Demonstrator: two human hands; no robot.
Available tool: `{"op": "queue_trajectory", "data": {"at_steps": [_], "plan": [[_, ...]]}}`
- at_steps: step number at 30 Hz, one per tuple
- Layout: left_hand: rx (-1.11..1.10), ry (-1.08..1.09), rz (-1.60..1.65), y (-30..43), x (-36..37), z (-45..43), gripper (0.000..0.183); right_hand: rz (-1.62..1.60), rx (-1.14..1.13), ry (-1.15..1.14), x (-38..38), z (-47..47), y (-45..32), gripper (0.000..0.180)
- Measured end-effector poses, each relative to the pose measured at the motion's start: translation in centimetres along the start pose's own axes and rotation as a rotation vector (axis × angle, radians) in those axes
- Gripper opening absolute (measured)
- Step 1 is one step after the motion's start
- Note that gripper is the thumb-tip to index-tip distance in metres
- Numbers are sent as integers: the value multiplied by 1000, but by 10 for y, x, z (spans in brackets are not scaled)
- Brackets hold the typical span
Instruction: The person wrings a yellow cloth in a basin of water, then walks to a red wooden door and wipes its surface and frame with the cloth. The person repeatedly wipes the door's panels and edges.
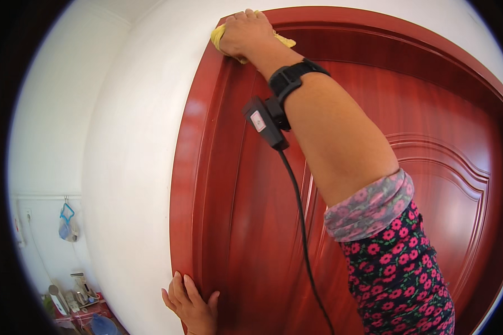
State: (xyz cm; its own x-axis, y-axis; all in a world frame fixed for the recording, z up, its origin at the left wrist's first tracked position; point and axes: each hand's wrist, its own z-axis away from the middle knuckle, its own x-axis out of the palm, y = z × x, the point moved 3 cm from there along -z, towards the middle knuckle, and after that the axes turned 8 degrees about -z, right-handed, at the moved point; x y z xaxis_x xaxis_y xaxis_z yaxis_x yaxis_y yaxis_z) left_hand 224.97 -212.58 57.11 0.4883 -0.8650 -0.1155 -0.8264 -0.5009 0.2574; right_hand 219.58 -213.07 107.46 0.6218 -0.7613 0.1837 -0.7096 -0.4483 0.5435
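Note:
My right hand (249, 35) presses a yellow cloth (285, 40) onto the top left corner of a reddish-brown wooden door frame (184, 176). Parts of the cloth stick out on both sides of the hand; the rest is hidden under the palm. A black strap (293, 77) with a small device (265, 122) and a cable (304, 234) is around my right wrist. Low on the frame's left side, my left hand (193, 303) rests with spread fingers and holds nothing. Behind my right arm is the panelled wooden door (440, 217), which sits within the frame.
White wall (125, 167) borders the frame on the left. Farther back at lower left, a table with a red cover (96, 310) bears several small items and a blue water bottle (102, 324). A bag with a blue handle (68, 228) hangs on the wall there.

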Motion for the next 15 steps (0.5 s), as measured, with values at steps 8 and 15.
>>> {"op": "queue_trajectory", "data": {"at_steps": [8,15], "plan": [[-43,45,-62,72,-35,22,94,298,-205,138,-64,49,102,32],[-75,75,-92,33,9,4,88,32,-274,134,-46,54,80,26]]}}
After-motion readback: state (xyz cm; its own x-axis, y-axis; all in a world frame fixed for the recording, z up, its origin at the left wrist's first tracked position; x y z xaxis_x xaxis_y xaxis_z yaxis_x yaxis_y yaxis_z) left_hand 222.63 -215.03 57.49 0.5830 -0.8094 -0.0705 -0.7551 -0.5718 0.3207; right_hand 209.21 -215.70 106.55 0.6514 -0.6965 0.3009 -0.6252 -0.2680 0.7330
